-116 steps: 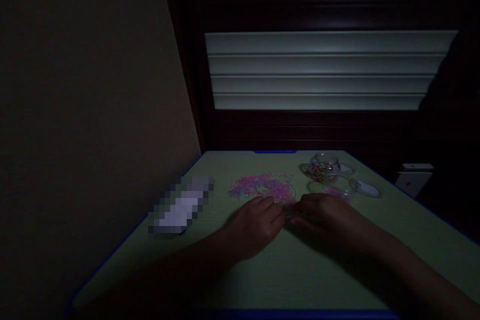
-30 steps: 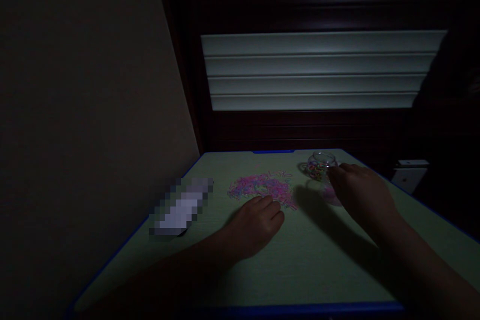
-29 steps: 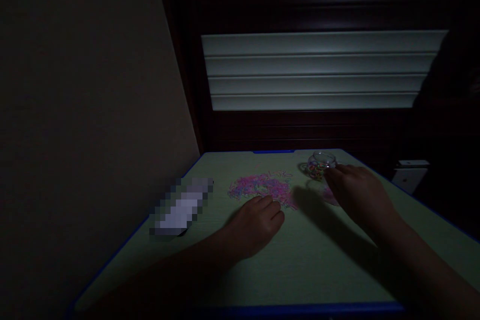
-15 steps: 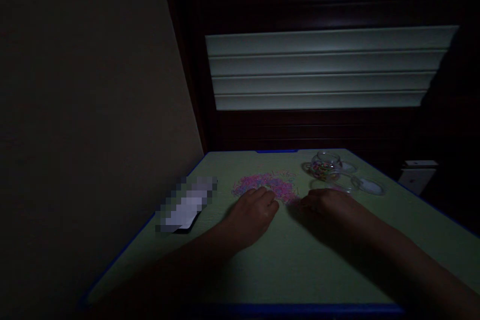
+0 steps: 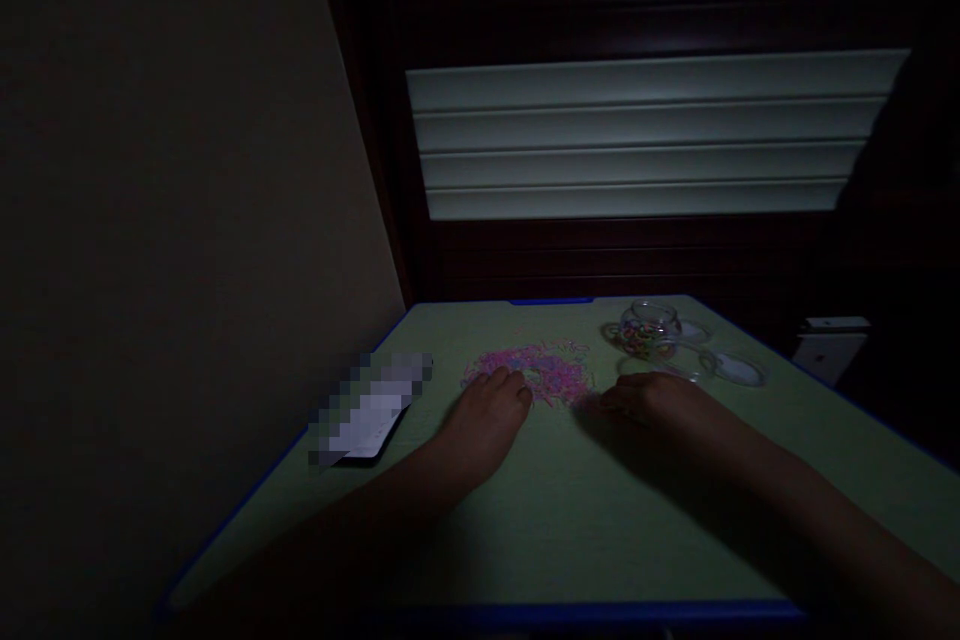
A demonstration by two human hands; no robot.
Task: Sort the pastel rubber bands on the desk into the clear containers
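Note:
A loose pile of small pink and purple loops, which look like tiny rubber bands [image 5: 559,375], lies spread on the green tabletop [image 5: 555,520]. My left hand [image 5: 487,422] rests over the near left edge of the pile with its fingers curled down and close together. At the pile's right side is my right hand [image 5: 651,400], fingers bent and pressed together low over the table. Its fingertips are dark, and whatever lies between them is hidden. A bare gap shows in the pile just beyond my left fingers.
A clear round jar [image 5: 649,330] with multicoloured bands stands at the back right. Beside it lie a clear, empty-looking container [image 5: 686,360] and a round lid [image 5: 739,368]. On the left is a blurred flat object [image 5: 375,410]. A wall [image 5: 187,220] borders the table's left side.
My left hand has moved a little left along the pile, uncovering a bare gap in it. My right hand stays nearly in place.

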